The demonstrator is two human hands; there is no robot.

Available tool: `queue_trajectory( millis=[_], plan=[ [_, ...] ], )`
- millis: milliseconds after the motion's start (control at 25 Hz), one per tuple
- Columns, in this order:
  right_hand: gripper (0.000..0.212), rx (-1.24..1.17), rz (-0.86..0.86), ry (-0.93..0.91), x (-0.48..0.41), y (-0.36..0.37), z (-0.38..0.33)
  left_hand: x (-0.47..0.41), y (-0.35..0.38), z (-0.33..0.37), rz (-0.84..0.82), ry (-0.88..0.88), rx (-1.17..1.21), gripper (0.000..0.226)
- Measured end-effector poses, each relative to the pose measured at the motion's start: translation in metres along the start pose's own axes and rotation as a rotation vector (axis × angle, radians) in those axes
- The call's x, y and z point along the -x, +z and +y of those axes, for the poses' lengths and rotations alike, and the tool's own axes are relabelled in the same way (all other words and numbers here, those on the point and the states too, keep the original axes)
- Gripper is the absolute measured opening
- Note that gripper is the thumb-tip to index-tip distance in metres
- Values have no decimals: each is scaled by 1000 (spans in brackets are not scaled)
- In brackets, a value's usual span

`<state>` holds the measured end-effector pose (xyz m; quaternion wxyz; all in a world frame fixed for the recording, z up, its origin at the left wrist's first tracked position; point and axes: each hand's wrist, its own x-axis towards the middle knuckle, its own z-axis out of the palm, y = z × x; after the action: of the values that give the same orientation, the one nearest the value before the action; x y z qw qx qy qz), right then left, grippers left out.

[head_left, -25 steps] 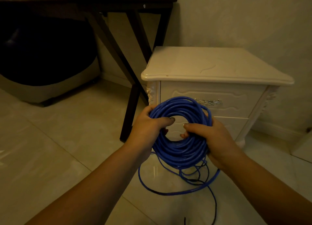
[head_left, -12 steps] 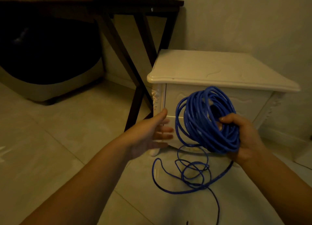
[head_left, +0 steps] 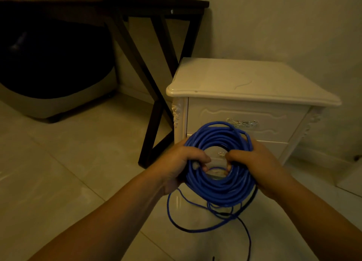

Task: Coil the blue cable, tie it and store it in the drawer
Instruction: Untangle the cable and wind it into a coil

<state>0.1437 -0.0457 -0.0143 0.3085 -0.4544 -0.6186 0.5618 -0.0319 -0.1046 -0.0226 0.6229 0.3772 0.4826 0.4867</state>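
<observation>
Both hands hold blue cable [head_left: 219, 190] ring, in front of drawer [head_left: 244, 121]. Left hand [head_left: 176, 163] fingers curled round left side. Right hand [head_left: 252, 163] fingers curled round right side. Loose end on floor [head_left: 78, 163].

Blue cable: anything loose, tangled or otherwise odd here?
The left hand and right hand grip the coil, but a loose tail hangs below it in untidy loops over the floor, not wound in. Nothing looks damaged.

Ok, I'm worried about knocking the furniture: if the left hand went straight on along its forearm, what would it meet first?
Likely the lower drawer front of the white nightstand, seen through the blue cable coil that the left hand grips; depth is unclear.
</observation>
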Motion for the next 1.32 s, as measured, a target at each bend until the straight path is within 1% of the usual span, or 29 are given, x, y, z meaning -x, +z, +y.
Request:
queue_trajectory(
  millis=[40,80,120,200,240,280,360,400,440,480,560,600,640,760,840,880,960,1040,1080,1160,1200,1280,1320],
  plan=[
    [14,89,-25,-29,0,-1,-3,-1,-1,1,17,33,-32,21],
    [16,162,-11,-55,0,-4,-8,-1,-2,4,29,74,-45,25],
    [21,203,67,-78,-3,-9,-12,-2,-4,6,35,113,-57,33],
    [38,246,323,-217,-7,-22,-19,-1,-7,10,-3,172,-148,49],
    [38,317,356,-297,-6,-25,-22,1,-8,12,-28,196,-234,53],
    [34,392,292,-311,-3,-25,-23,2,-9,13,-49,216,-320,56],
    [34,419,17,-210,0,-21,-17,2,-11,14,-52,233,-434,56],
    [34,416,-64,-179,0,-17,-15,3,-13,14,-45,229,-447,55],
    [32,414,-82,-189,0,-15,-14,3,-15,14,-42,220,-435,55],
    [30,409,-57,-231,-2,-15,-14,4,-16,15,-40,211,-413,56],
    [28,369,19,-296,-3,-16,-17,5,-17,17,-17,214,-392,59],
    [30,337,30,-298,-2,-16,-17,5,-18,18,7,226,-396,58],
    [34,269,7,-274,-2,-15,-14,5,-18,18,30,240,-392,56],
    [50,-155,-223,-110,3,-10,-3,3,-20,14,90,253,-272,53],
    [70,-339,-286,-95,4,-4,3,0,-21,12,126,240,-147,60],
    [77,-380,-253,-119,2,1,8,-2,-19,11,150,236,-75,66],
    [81,-391,-70,-171,1,16,15,-4,-12,7,197,237,73,73],
    [75,-365,127,-198,0,28,15,-3,-2,1,219,216,189,70],
    [71,-365,170,-207,-1,30,16,-3,2,-2,223,207,231,64],
    [71,-415,148,-208,-1,30,16,-3,6,-6,229,196,292,49],
    [73,-451,115,-181,-1,30,16,-3,6,-7,231,192,311,48],
    [73,-529,58,-95,-4,30,20,-4,4,-8,224,194,313,53],
    [68,-538,51,-57,-5,31,21,-4,2,-8,208,190,292,56]
  ],
)
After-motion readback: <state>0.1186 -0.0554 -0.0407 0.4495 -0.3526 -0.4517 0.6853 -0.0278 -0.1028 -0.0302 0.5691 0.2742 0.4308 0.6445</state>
